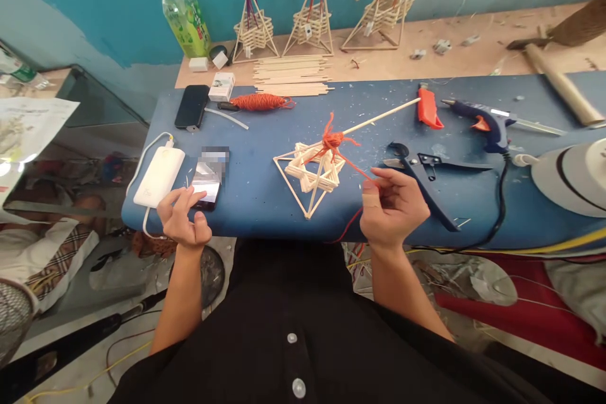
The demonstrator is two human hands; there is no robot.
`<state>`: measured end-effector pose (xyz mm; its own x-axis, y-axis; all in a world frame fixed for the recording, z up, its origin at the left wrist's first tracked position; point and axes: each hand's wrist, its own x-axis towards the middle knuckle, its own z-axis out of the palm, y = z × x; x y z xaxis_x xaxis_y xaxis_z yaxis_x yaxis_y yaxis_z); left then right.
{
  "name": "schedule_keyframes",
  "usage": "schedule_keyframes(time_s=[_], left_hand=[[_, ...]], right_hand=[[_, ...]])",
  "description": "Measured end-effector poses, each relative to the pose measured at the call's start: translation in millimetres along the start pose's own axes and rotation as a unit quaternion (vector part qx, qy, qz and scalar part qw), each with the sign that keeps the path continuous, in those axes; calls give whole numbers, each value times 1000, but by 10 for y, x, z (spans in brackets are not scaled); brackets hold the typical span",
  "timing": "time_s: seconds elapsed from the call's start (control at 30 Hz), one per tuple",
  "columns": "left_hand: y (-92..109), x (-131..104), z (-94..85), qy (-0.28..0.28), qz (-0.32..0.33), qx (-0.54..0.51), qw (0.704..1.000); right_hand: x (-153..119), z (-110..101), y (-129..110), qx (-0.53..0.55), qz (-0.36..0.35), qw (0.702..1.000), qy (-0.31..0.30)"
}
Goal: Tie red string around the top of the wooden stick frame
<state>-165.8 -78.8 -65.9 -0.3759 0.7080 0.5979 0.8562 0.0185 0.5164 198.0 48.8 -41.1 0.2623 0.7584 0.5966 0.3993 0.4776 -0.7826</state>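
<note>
A small pyramid frame of thin wooden sticks stands on the blue table, with stacked sticks inside it. Red yarn is wound round its top, where one long stick points up and to the right. My right hand is closed on the yarn, which runs from the frame's top to the fingertips and hangs down past the table edge. At the left, my left hand has its fingers apart over the lower edge of a lit phone. Nothing shows in that hand.
Three similar stick frames stand at the back beside a pile of sticks and a bottle. Orange yarn, a white power bank, a red utility knife, cutters, a glue gun and a hammer lie around.
</note>
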Motion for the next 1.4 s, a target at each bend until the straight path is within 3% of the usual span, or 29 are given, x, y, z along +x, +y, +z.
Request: schedule_keyframes(time_s=[0.13,0.4,0.5,0.6,0.7,0.87,1.0,1.23,1.4], left_hand=[[30,-8,67,87,65,86,990],[129,40,15,70,89,104,988],[239,55,-4,43,66,104,992],[404,60,-4,10,-10,141,990],[568,70,-4,27,-81,182,979],[716,133,-16,25,-106,192,975],[716,222,-34,4,-103,214,971],[569,464,-64,-90,-10,166,982],[553,548,-12,-115,-14,155,981]], right_hand=[[20,-5,45,17,51,999,5],[42,4,37,63,58,996,1],[40,-4,37,76,63,995,-2],[29,-18,33,69,69,995,-9],[9,-35,33,68,69,995,-19],[-10,-53,54,76,64,995,-22],[-9,-52,68,70,66,995,-25],[-7,-49,59,54,64,996,-37],[-2,-47,60,50,66,996,-34]])
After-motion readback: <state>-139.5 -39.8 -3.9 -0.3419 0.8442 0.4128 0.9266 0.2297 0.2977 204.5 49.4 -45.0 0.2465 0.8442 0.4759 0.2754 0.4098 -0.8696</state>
